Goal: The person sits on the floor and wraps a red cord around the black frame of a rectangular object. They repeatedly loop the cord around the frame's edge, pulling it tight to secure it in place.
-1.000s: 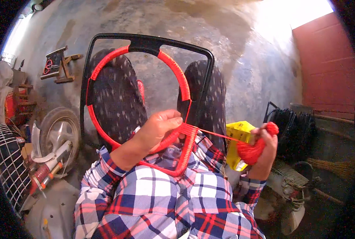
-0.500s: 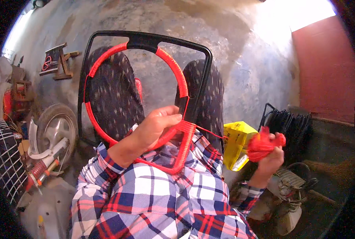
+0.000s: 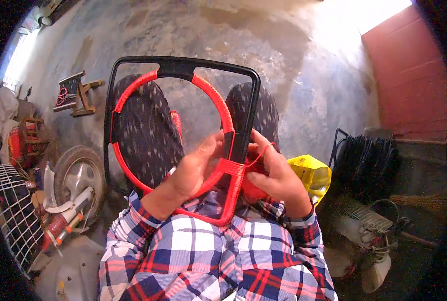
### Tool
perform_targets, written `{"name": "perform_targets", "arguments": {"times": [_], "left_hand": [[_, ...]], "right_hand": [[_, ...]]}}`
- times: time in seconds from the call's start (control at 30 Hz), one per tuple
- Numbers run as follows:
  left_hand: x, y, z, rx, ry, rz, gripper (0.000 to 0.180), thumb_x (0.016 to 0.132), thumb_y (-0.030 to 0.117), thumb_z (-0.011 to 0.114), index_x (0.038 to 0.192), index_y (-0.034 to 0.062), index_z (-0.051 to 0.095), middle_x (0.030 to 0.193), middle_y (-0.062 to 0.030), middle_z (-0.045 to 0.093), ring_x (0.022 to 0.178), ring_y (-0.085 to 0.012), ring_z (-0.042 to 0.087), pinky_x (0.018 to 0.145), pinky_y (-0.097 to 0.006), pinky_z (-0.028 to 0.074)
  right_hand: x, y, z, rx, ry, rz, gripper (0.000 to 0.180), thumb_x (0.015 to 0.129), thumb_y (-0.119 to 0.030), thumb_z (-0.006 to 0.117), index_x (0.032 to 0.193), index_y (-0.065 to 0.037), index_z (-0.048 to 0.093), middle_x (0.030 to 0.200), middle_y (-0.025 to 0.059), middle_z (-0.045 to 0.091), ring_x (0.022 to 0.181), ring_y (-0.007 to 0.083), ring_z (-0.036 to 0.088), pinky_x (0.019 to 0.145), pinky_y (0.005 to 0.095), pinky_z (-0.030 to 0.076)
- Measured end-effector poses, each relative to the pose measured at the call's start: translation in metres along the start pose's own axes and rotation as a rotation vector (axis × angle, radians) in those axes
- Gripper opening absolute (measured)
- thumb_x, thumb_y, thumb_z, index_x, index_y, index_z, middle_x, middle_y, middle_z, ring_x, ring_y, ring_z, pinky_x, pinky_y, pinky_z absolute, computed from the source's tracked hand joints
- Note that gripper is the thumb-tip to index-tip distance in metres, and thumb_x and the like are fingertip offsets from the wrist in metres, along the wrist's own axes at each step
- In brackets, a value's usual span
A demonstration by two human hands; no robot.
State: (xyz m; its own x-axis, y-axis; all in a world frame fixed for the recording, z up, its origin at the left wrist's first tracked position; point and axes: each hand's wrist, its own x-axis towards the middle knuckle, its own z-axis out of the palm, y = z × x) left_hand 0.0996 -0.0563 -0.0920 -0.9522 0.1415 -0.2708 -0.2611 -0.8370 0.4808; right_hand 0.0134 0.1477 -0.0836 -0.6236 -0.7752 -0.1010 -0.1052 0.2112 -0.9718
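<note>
A black frame with a round ring inside rests over my lap. Red cord is wound closely around much of the ring and the lower right corner, while some black stretches show between. My left hand grips the ring at its lower right, fingertips by the right bar. On the outer side of that bar, my right hand holds a bundle of red cord, partly hidden by the hand and the frame. A loose strand of cord loops over its fingers to the wrapped joint.
A yellow bag stands beyond my right wrist. Stacked black frames are at the right, near a broom. Leftward are a wheel, a white wire grid and a small wooden stool.
My right hand has come in from the far right to the frame's right bar, carrying the cord bundle. The left hand stays at the ring. The view has shifted slightly.
</note>
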Motion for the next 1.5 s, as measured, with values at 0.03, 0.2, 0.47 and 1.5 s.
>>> {"name": "perform_targets", "arguments": {"times": [0.03,0.2,0.47,1.5], "left_hand": [[0.001,0.000,0.001,0.003,-0.003,0.004,0.042,0.103,0.026,0.043,0.135,0.0004,0.045,0.131,-0.0141,0.056,0.121,-0.0242,0.055,0.107,-0.040,0.042],[0.003,-0.008,-0.018,0.071,0.126,-0.022,0.021,0.100,0.017,0.054,0.118,0.0052,0.053,0.119,-0.0130,0.061,0.105,-0.0217,0.062,0.096,-0.035,0.049],[-0.002,-0.001,-0.009,0.369,0.484,0.437,0.016,0.100,0.014,0.054,0.114,0.0063,0.051,0.090,-0.0035,0.062,0.070,-0.0099,0.054,0.064,-0.024,0.045],[-0.003,0.003,-0.005,0.509,0.282,0.118,0.037,0.105,0.031,0.044,0.134,0.0084,0.049,0.085,0.0007,0.057,0.067,-0.0044,0.049,0.059,-0.018,0.037]], "right_hand": [[0.001,0.009,0.000,0.166,0.003,0.031,0.080,0.080,-0.001,0.067,0.149,0.002,0.027,0.132,0.0212,0.056,0.119,0.0281,0.059,0.103,0.0376,0.044],[0.006,0.005,-0.006,0.431,0.094,0.105,0.061,0.087,0.001,0.062,0.144,0.000,0.041,0.123,0.0144,0.061,0.109,0.0198,0.061,0.098,0.0332,0.047],[0.014,-0.019,0.004,-0.249,0.402,-0.216,0.029,0.078,-0.007,0.076,0.106,-0.007,0.068,0.109,0.0103,0.067,0.095,0.0234,0.064,0.082,0.0337,0.053],[-0.081,0.023,-0.076,0.023,0.130,0.460,0.036,0.069,-0.033,0.064,0.075,0.002,0.061,0.073,0.0075,0.062,0.068,0.0185,0.059,0.064,0.0290,0.046]]}}
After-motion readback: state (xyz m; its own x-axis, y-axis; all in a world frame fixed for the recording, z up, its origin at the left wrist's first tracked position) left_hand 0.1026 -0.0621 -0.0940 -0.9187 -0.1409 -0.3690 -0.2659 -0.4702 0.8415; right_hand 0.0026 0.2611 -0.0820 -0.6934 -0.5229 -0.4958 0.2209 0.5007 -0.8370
